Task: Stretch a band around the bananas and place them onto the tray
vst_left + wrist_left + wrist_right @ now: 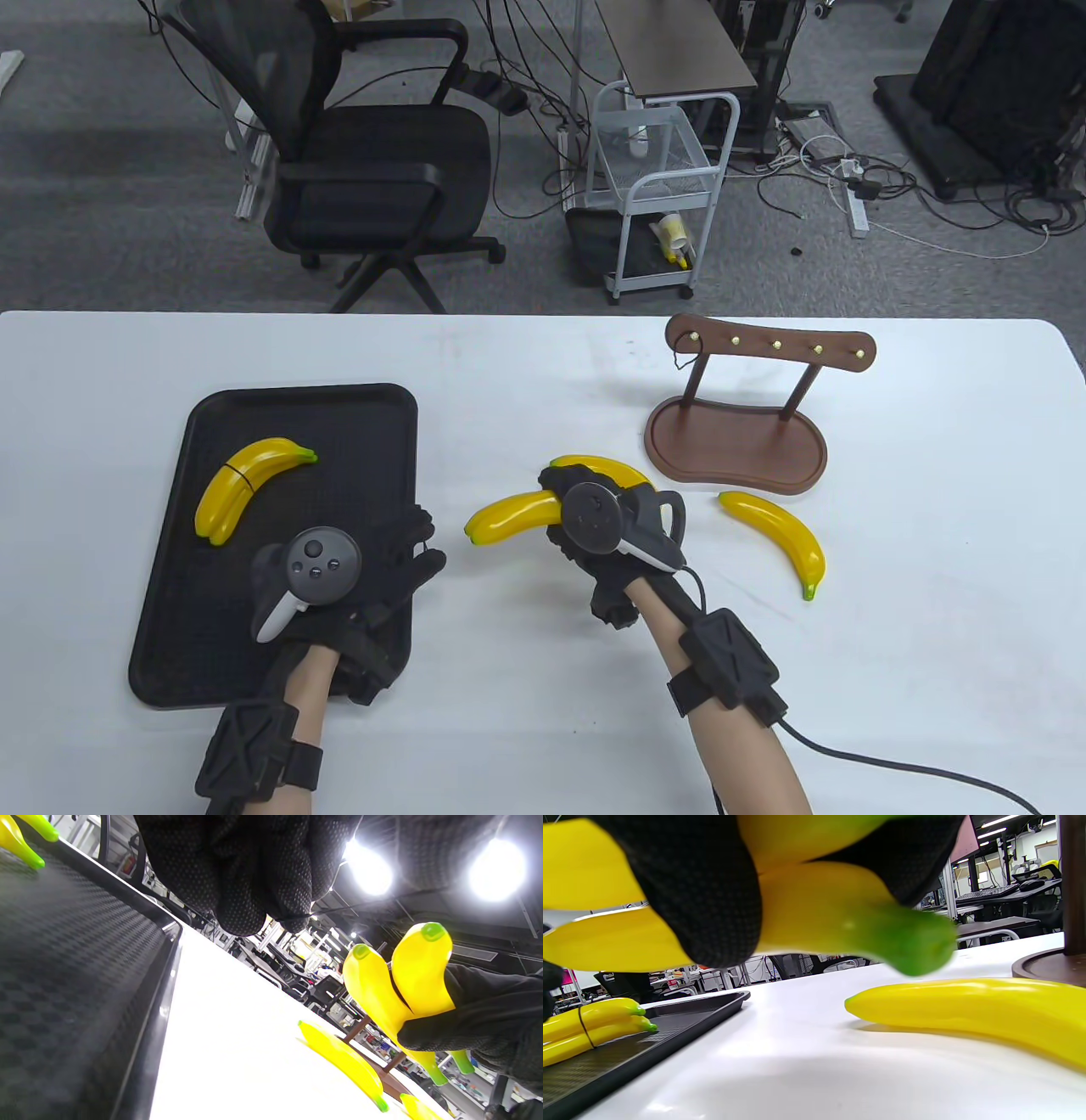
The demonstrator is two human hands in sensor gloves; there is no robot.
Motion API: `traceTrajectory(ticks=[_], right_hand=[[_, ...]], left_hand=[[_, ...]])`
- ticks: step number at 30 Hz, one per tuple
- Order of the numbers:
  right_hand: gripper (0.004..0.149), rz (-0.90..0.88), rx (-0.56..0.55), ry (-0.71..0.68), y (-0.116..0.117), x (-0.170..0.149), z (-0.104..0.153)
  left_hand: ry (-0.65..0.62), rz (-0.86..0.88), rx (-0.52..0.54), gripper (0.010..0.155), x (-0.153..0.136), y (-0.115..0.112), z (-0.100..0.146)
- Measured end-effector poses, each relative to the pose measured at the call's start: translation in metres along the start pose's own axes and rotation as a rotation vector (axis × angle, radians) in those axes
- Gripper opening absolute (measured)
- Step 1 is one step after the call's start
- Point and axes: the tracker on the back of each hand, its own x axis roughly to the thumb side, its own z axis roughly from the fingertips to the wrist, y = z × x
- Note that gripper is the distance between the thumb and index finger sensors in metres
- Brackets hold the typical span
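Observation:
A black tray (182, 594) lies at the left and holds two yellow bananas (246, 484) tied by a thin black band (583, 1027). My left hand (420, 548) hovers over the tray's right edge; its bunched fingertips (246, 912) pinch a thin black band (297, 916). At the table's middle my right hand (568, 543) grips two bananas side by side (407, 984), lifted off the table, ends pointing left toward the left hand (509, 518). One loose banana (776, 539) lies on the table to the right.
A brown wooden stand (734, 441) with a pegged bar stands behind the loose banana, and a thin dark loop hangs from its left peg. Beyond the table's far edge stand an office chair (365, 170) and a white cart (662, 187).

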Motion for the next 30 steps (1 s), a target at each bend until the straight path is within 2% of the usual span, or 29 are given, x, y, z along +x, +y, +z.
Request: traceTrajectory(ticks=[9, 20, 30], right_hand=[[0.069, 0.044, -0.006, -0.011, -0.001, 0.001, 0.020], [0.069, 0.020, 0.008, -0.032, 0.003, 0.009, 0.023], [0.069, 0.012, -0.002, -0.091, 0.001, 0.019, 0.025]], left_hand=[[-0.032, 0.080, -0.084, 0.075, 0.010, -0.013, -0.004], [-0.052, 0.088, -0.173, 0.084, 0.020, -0.032, -0.012], [-0.042, 0.206, -0.215, 0.087, 0.020, -0.036, -0.013]])
